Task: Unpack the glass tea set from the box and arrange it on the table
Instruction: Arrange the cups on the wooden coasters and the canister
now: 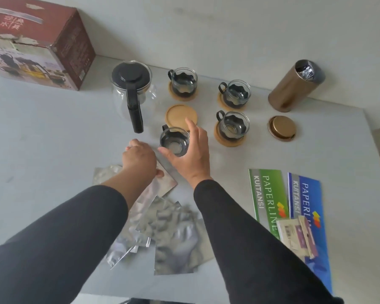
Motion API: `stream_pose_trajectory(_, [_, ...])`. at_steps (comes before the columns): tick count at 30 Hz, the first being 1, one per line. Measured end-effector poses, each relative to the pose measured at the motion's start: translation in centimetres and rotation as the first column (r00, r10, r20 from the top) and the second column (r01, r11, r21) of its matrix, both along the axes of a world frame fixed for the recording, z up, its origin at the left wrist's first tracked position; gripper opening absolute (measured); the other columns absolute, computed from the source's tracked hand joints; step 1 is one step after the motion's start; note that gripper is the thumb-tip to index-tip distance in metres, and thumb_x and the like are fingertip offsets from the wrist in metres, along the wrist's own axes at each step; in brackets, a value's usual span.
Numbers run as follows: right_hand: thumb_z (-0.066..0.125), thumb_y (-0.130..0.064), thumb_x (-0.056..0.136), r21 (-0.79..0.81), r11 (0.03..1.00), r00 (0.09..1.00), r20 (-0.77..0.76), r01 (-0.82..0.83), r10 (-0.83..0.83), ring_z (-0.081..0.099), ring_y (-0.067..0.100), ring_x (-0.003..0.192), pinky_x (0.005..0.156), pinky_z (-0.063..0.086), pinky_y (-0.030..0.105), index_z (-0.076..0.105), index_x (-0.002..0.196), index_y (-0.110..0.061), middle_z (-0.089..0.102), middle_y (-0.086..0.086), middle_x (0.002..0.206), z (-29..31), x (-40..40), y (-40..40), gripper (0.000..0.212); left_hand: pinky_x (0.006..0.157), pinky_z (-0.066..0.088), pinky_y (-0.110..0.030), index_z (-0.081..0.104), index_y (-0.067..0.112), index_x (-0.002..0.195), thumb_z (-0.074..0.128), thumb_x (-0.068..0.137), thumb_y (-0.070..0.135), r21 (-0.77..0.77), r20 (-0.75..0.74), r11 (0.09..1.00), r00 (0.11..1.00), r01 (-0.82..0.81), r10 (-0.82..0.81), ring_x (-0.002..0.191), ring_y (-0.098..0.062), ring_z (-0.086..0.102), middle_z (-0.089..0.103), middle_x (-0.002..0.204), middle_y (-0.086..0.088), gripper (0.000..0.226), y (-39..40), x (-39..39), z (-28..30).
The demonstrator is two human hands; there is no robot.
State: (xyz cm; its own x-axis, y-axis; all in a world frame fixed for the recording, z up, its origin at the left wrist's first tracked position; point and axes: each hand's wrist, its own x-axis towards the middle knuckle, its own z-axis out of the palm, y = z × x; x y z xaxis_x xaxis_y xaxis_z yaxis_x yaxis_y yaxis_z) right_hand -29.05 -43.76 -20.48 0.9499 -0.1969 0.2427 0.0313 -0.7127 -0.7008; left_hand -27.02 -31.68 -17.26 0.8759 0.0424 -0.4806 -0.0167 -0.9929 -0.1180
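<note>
The glass cup (174,141) is small and clear, with a black holder band and a black handle at its upper left. It stands on the grey tabletop (53,128), just below the one bare wooden coaster (181,116). The right hand (190,154) has its grip apart around the cup, thumb at the lower left and fingers along the right side; whether they touch the glass I cannot tell. The left hand (139,160) has its grip closed on a silver foil bag (165,172).

Three other cups (183,81) stand on coasters near the glass teapot (132,88) with black lid. The red box (37,40) stands at the far left by a pale wall (228,23). A bronze canister (295,85) lies at the right, its lid (282,128) beside it.
</note>
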Motion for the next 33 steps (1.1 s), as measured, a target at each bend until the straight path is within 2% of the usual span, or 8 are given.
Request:
stream_pose_trajectory(5, [0.081,-0.052,0.063,0.01,1.0,0.999,-0.048,-0.019,0.02,0.048,0.026,0.114,0.096,0.046,0.041,0.033,0.142,-0.018,0.048,0.011,0.123,-0.2,0.3,0.7,0.099,0.084,0.046,-0.028,0.035,-0.003,0.135,0.07,0.074,0.055,-0.043,0.034,0.999,0.999,0.006,-0.005,0.111,-0.024,0.054,0.042,0.123,-0.013,0.092,0.4,-0.3,-0.2])
stream_pose_trajectory(8, [0.082,-0.044,0.065,0.031,0.999,0.996,-0.086,-0.036,0.038,0.048,0.025,0.113,0.097,0.046,0.038,0.032,0.143,-0.022,0.046,0.009,0.124,-0.3,0.5,1.0,0.096,0.083,0.046,-0.028,0.035,-0.003,0.135,0.07,0.074,0.055,-0.06,0.042,0.998,0.999,0.001,0.001,0.111,-0.024,0.054,0.042,0.123,-0.013,0.091,0.5,-0.4,-0.1])
stream_pose_trajectory(12, [0.082,-0.04,0.067,0.012,0.999,0.998,-0.052,-0.031,0.032,0.047,0.023,0.114,0.098,0.044,0.03,0.034,0.142,-0.021,0.046,0.009,0.126,0.7,1.3,0.3,0.091,0.087,0.046,-0.03,0.034,-0.003,0.136,0.071,0.074,0.053,-0.095,0.041,0.995,0.999,-0.02,0.024,0.113,-0.026,0.053,0.042,0.123,-0.014,0.091,0.6,-0.5,-0.1])
stream_pose_trajectory(18, [0.083,-0.032,0.068,0.055,0.996,0.99,-0.112,-0.074,0.08,0.048,0.022,0.114,0.101,0.041,0.03,0.028,0.145,-0.027,0.043,0.008,0.123,2.8,5.7,-2.2,0.095,0.088,0.046,-0.03,0.029,-0.006,0.138,0.07,0.075,0.053,-0.095,0.032,0.995,0.999,-0.018,0.021,0.118,-0.026,0.05,0.04,0.127,-0.014,0.095,0.5,-0.5,-0.3])
stream_pose_trajectory(24, [0.081,-0.028,0.07,0.077,0.986,0.97,-0.184,-0.149,0.161,0.049,0.022,0.114,0.101,0.04,0.026,0.025,0.146,-0.03,0.04,0.006,0.121,2.6,8.1,-3.0,0.095,0.078,0.044,-0.027,0.028,-0.005,0.138,0.069,0.074,0.054,-0.074,0.028,0.996,0.999,-0.039,0.041,0.111,-0.021,0.05,0.04,0.122,-0.011,0.096,0.3,-0.3,-0.3])
stream_pose_trajectory(28, [0.081,-0.027,0.07,0.09,0.979,0.962,-0.186,-0.184,0.198,0.048,0.023,0.116,0.102,0.04,0.029,0.025,0.145,-0.03,0.04,0.007,0.122,2.3,8.9,-2.9,0.094,0.079,0.045,-0.028,0.028,-0.003,0.138,0.072,0.073,0.052,-0.077,0.014,0.995,0.998,-0.067,0.068,0.111,-0.021,0.05,0.04,0.123,-0.01,0.096,0.2,-0.1,-0.4])
stream_pose_trajectory(33, [0.081,-0.027,0.071,0.092,0.975,0.953,-0.211,-0.203,0.218,0.048,0.023,0.115,0.1,0.038,0.025,0.023,0.146,-0.029,0.039,0.008,0.123,2.0,9.3,-3.2,0.095,0.081,0.046,-0.029,0.026,-0.003,0.139,0.074,0.072,0.05,-0.082,-0.005,0.993,0.996,-0.088,0.088,0.113,-0.022,0.049,0.038,0.125,-0.01,0.098,0.0,0.1,-0.4])
